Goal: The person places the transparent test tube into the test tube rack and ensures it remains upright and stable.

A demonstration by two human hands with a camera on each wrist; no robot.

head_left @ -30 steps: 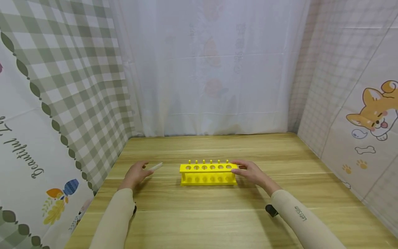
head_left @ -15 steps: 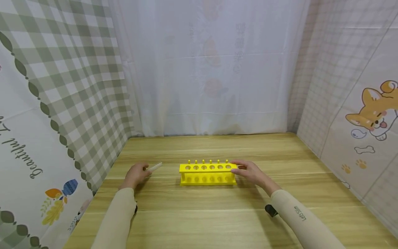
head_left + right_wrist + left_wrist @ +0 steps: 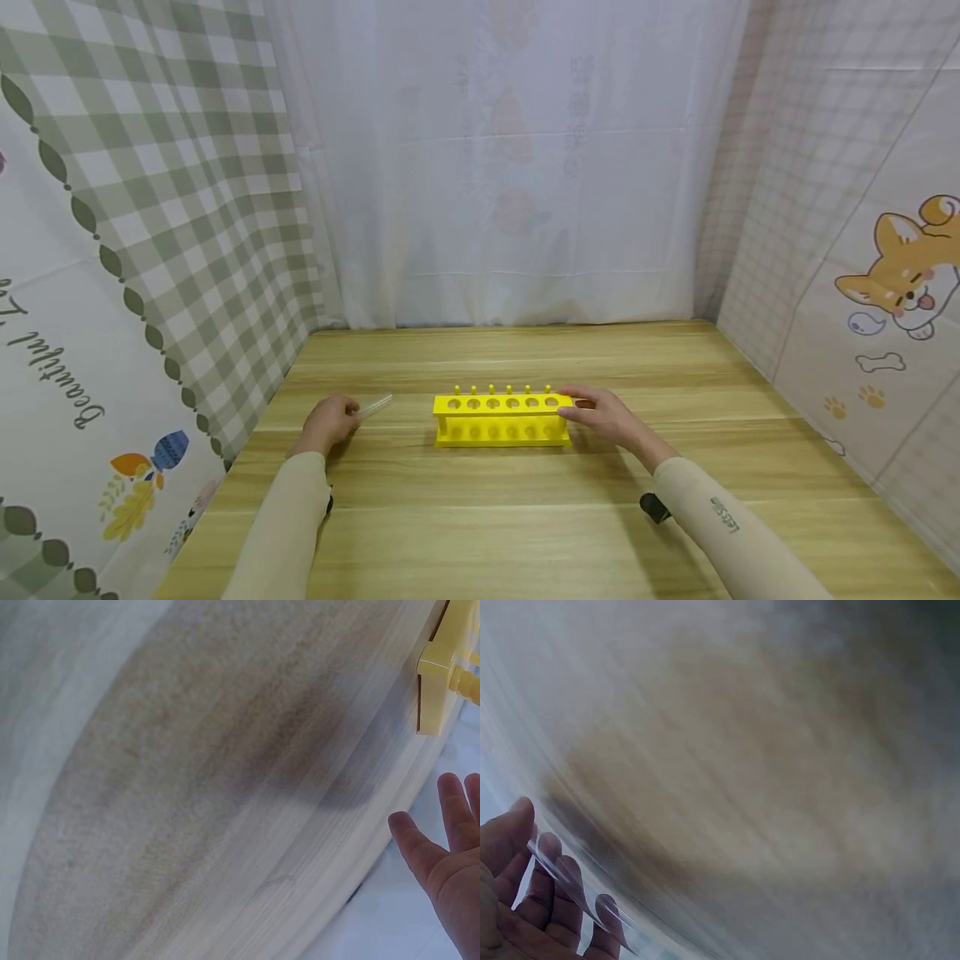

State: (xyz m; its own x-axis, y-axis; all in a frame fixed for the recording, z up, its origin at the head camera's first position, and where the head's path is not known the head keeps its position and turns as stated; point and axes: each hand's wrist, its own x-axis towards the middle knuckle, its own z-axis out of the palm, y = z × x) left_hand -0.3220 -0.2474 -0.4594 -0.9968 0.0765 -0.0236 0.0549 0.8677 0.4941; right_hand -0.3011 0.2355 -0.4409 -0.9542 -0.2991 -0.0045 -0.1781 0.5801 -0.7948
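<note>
In the head view, my left hand [image 3: 327, 423] is low over the table's left part and holds a clear test tube [image 3: 377, 407] by one end. The tube's other end points right and away, toward the rack. The left wrist view shows the thumb on one side of the tube and several curled fingers on the other. A yellow test tube rack [image 3: 502, 410] stands upright mid-table, its row of round holes holding no tubes. My right hand [image 3: 611, 418] grips the rack's right end, thumb in front and index finger behind. In the right wrist view, the other fingers [image 3: 456, 814] are spread.
The wood-grain table [image 3: 480, 533] runs back to a white curtain [image 3: 495, 167]. A green checked cloth [image 3: 202, 167] hangs on the left, and a cloth with a cartoon dog [image 3: 911, 275] on the right. Several yellow pegs [image 3: 491, 389] rise along the rack's back.
My left thumb has drawn back toward the palm, and the test tube has shifted slightly in the fingers. My right hand and the rack have stayed in place.
</note>
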